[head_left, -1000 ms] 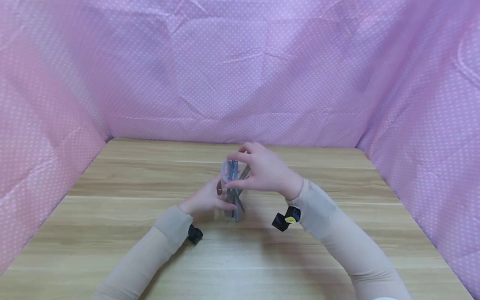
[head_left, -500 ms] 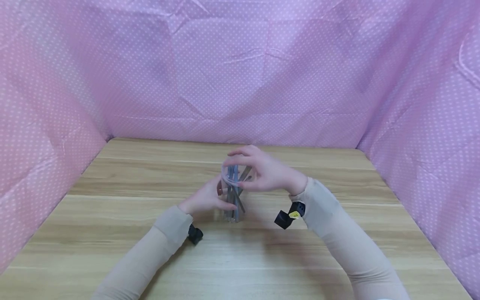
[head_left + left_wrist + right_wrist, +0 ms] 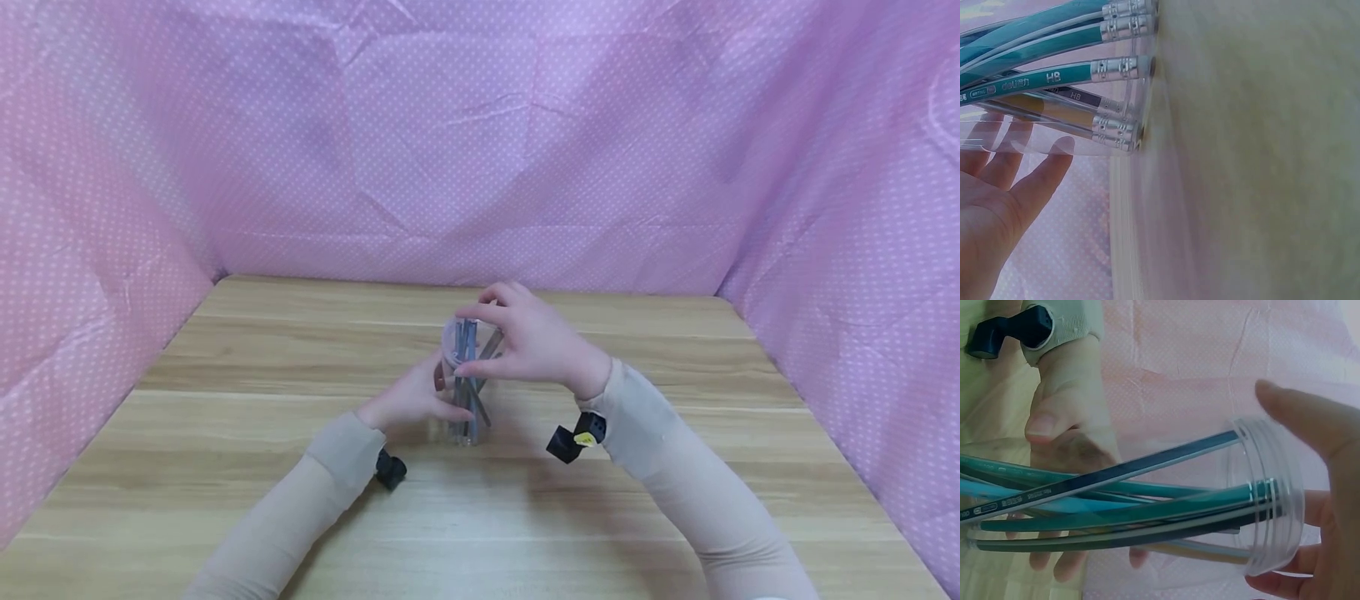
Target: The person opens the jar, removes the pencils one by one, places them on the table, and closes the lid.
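A clear plastic jar stands upright on the table with several pencils inside, mostly green, some dark, one tan. Their silver-banded eraser ends are at the jar's bottom. My left hand grips the jar's side, thumb in front and fingers behind. Around the ridged top spreads my right hand. Its thumb looks a little apart from the ridged edge in the right wrist view, while the fingertips are beside or against the far side. I cannot tell whether a clear lid is on.
The wooden table surrounds the jar. Pink dotted cloth hangs behind it and at both sides. A black wrist camera is strapped to the left wrist, and another camera to the right.
Half a second ago my right hand was turned, its thumb farther right along the jar's top; now it has turned back, much as one second ago. The left hand and jar stay put.
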The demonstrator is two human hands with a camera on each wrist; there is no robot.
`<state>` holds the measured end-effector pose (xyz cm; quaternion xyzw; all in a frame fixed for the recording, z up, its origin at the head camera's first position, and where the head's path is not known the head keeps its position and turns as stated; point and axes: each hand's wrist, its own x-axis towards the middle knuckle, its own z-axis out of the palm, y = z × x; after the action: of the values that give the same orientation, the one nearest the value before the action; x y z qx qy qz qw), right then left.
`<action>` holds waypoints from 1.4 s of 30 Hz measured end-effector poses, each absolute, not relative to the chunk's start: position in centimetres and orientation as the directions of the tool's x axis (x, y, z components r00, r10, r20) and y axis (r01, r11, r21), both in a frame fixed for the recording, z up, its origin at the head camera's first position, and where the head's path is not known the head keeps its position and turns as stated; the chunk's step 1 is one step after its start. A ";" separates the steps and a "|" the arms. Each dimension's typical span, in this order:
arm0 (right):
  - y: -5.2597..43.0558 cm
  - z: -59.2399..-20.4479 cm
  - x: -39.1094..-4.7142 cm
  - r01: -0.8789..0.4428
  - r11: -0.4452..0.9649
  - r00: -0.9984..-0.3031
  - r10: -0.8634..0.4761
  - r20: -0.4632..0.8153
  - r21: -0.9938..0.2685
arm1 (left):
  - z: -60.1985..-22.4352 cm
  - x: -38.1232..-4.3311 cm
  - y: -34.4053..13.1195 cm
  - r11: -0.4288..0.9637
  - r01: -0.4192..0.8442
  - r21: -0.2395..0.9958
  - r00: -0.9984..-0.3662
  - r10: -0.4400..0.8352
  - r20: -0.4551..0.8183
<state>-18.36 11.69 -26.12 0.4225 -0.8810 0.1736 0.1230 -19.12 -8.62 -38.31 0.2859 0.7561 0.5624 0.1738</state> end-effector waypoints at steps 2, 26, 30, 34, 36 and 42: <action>11.7 -26.0 -18.2 -0.776 0.601 -0.626 -0.700 0.345 -0.189 | -38.2 -19.1 -8.6 0.203 0.237 0.950 -0.776 0.628 0.059; 11.8 -25.9 -17.6 -0.776 0.579 -0.631 -0.714 0.304 -0.250 | -38.6 -18.5 -8.3 0.235 0.223 0.946 -0.799 0.600 0.039; 11.6 -25.6 -17.7 -0.753 0.630 -0.656 -0.696 0.291 -0.192 | -38.5 -18.6 -8.3 0.223 0.217 0.950 -0.792 0.609 0.039; 11.5 -25.4 -17.7 -0.751 0.640 -0.657 -0.701 0.278 -0.163 | -38.4 -18.6 -8.3 0.216 0.225 0.950 -0.785 0.618 0.045; 11.4 -25.3 -17.6 -0.759 0.632 -0.648 -0.711 0.273 -0.159 | -38.4 -18.6 -8.3 0.218 0.224 0.950 -0.786 0.616 0.044; 11.3 -25.3 -17.5 -0.796 0.577 -0.605 -0.761 0.235 -0.182 | -38.5 -18.4 -8.3 0.213 0.199 0.957 -0.798 0.601 0.032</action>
<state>-17.46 11.27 -25.27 0.4395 -0.8856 0.1353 0.0654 -18.43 -8.34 -38.47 0.2639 0.7585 0.5691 0.1766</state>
